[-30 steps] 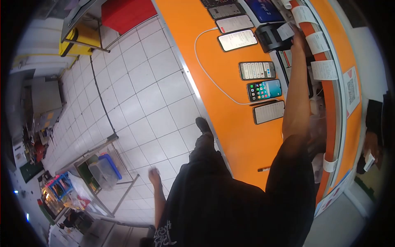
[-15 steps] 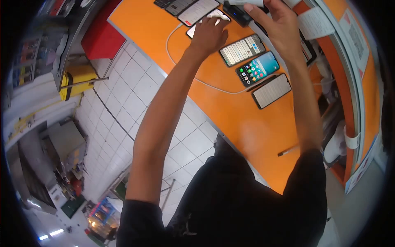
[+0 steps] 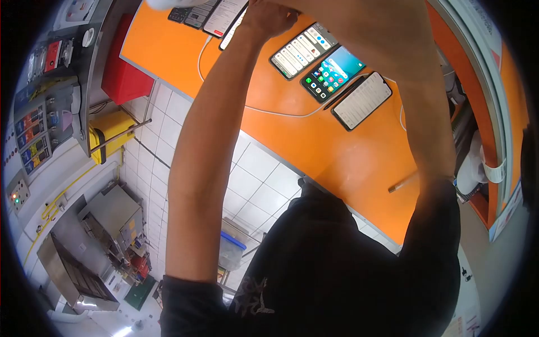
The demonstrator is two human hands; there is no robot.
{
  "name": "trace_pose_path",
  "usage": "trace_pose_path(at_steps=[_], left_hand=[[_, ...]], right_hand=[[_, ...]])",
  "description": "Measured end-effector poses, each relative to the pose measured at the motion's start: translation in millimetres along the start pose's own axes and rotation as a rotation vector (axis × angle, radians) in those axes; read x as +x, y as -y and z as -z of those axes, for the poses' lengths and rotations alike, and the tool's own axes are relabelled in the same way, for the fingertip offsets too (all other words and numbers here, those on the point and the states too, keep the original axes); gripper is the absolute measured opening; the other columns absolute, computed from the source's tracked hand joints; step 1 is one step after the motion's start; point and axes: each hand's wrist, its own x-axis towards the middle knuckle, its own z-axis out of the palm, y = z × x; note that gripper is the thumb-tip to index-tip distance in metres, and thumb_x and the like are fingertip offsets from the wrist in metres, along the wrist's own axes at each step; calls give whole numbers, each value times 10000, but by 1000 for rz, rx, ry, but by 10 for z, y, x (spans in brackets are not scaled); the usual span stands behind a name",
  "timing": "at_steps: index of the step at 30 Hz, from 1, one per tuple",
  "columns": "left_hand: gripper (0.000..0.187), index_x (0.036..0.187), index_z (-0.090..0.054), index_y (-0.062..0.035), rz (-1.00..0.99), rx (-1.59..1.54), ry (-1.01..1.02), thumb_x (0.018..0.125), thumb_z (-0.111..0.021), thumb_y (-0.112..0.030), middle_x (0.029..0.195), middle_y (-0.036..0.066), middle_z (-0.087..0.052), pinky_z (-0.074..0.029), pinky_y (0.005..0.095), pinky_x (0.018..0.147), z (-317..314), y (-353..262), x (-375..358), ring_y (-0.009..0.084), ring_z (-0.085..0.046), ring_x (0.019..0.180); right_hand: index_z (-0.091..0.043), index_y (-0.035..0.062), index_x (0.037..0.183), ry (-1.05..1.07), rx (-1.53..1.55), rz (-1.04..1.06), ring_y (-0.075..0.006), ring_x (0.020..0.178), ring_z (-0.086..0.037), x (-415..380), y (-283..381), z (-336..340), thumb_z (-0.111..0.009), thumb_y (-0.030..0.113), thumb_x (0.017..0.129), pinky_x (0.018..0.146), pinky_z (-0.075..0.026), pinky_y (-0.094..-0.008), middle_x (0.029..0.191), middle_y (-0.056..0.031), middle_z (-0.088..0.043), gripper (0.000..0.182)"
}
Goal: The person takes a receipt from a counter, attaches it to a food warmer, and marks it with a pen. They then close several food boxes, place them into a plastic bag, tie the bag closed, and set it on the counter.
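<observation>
My left hand (image 3: pixel 269 19) is at the top edge, beside a lit phone (image 3: pixel 231 35) that my wrist partly covers. Its fingers look bent but are partly cut off, so their grip is unclear. My right hand (image 3: pixel 359 33) is large and blurred at the top, its fingers out of frame. Under and beside it lie a phone with a list of messages (image 3: pixel 300 53), a phone with a blue home screen (image 3: pixel 334 73) and a phone with a pale text screen (image 3: pixel 362 101).
More phones (image 3: pixel 223 17) lie at the orange counter's (image 3: pixel 337 146) top left. A white cable (image 3: pixel 281 112) runs past the phones. A pen (image 3: pixel 403 183) lies near my right forearm. Beyond the counter are a red box (image 3: pixel 126 67) and a yellow bin (image 3: pixel 112 132).
The view has shifted, and the phones sit further left and higher. My right hand has moved up and left, its fingers leaving the frame. A blurred white shape has appeared at the top left.
</observation>
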Motion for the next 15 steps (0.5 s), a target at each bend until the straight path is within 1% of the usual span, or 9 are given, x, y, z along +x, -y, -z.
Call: trace_pose_path(at_steps=[1,4,7,12,15], left_hand=[[481,1267,-603,-150,-4,9,10,825,-681,-324,1349,230,-545,-428,509,1031,-12,0,7,426,-437,1322],[494,1274,-601,-150,-12,42,31,824,-682,-337,1358,231,-539,-421,508,1040,-47,-5,29,425,-432,1328],[507,1281,-599,-150,-14,71,48,823,-684,-350,1367,233,-534,-415,507,1050,-55,-12,33,425,-427,1335],[530,1293,-596,-151,-6,128,66,820,-686,-372,1381,235,-524,-404,506,1065,-78,13,-16,424,-419,1347],[543,1299,-594,-151,-41,220,71,819,-688,-385,1390,237,-519,-397,505,1075,-88,55,-3,424,-414,1354]], right_hand=[[-658,-8,1011,-8,-20,-33,-200,892,-657,-12,81,-3,-697,119,895,819,-519,-325,921,-93,-679,177],[-659,-4,1005,44,-92,16,-216,900,-658,-37,49,53,-695,119,890,827,-518,-333,914,-92,-677,172],[-661,0,999,92,-167,14,-232,907,-659,-70,99,117,-694,119,886,835,-517,-342,907,-91,-674,167],[-664,6,988,232,-363,11,-258,920,-661,-241,171,227,-691,118,878,848,-515,-356,894,-90,-671,160],[-665,9,981,321,-512,15,-274,927,-663,-421,249,252,-690,118,874,856,-513,-364,887,-89,-668,155]])
